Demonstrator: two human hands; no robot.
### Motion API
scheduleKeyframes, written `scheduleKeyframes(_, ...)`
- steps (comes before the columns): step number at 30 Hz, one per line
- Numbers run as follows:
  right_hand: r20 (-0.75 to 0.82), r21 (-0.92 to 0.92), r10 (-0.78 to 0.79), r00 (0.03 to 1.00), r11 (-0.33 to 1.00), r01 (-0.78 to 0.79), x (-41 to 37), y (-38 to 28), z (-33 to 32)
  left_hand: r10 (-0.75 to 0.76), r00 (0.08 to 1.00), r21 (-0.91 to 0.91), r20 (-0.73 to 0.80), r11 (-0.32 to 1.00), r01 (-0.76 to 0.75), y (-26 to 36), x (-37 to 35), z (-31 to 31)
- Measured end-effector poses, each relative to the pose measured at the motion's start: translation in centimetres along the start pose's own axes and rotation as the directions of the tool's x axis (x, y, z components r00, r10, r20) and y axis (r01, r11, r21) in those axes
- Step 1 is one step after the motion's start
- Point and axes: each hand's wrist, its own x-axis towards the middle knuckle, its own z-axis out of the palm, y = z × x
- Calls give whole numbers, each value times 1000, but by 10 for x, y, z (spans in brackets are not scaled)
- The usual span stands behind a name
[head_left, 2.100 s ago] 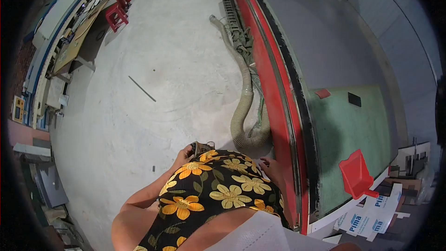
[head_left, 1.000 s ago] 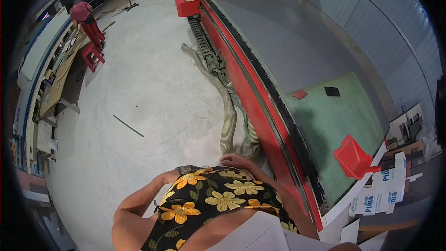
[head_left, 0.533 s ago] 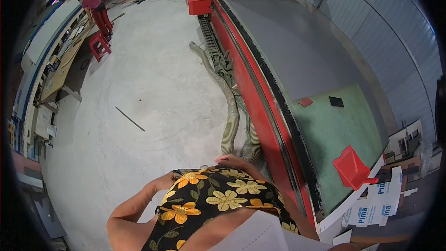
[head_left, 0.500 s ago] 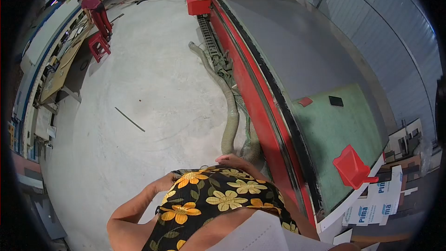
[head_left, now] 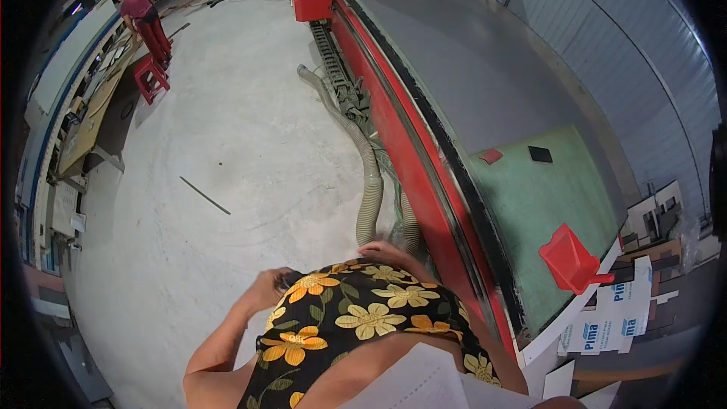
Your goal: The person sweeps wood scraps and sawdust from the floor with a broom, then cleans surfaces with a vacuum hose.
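My left hand [head_left: 266, 288] is at the left side of my waist, its fingers curled in against a small dark thing [head_left: 289, 279] beside my black flowered top [head_left: 371, 321]. What that dark thing is I cannot make out. At the front of my body, my right hand [head_left: 381, 251] shows just over the top's upper edge. Its fingers are mostly hidden, so I cannot see whether they hold anything. Beyond it on the floor lies a ribbed grey hose [head_left: 370, 195].
To the right stands a long red machine bed [head_left: 413, 148] with a green sheet [head_left: 530, 204], a red dustpan [head_left: 572, 259] and a dark flat rectangle [head_left: 540, 154]. A thin strip [head_left: 204, 195] lies on the floor. Far left, a person [head_left: 144, 19] bends over a workbench near a red stool [head_left: 151, 79].
My left hand has risen slightly and sits a bit further out from my waist. My right hand stays at the front of my body. The view has shifted slightly.
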Motion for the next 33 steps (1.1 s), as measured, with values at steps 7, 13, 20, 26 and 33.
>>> scheduleKeyframes(7, -98, 7, -29, 995, 1000, 29, -11, -37, -15, 65, 947, -373, -314, 909, -186, 43, 45, -51)
scheduleKeyframes(13, -393, -76, -483, 783, 865, 496, -79, -214, -40, 300, 938, -768, -173, 555, -319, 157, 84, -28)
scheduleKeyframes(20, -412, -681, -891, 191, 440, 586, -152, -322, -32, 559, 827, -850, -55, 409, -333, 265, 70, 10)
scheduleKeyframes(26, -143, -952, -989, 21, 144, 271, -190, -350, -25, 659, 748, -843, -75, 359, -400, 293, 50, 22)
scheduleKeyframes(33, 65, -990, -998, -2, -65, 121, -239, -347, 34, 958, -9, 262, -286, 69, -963, 265, 57, 12)
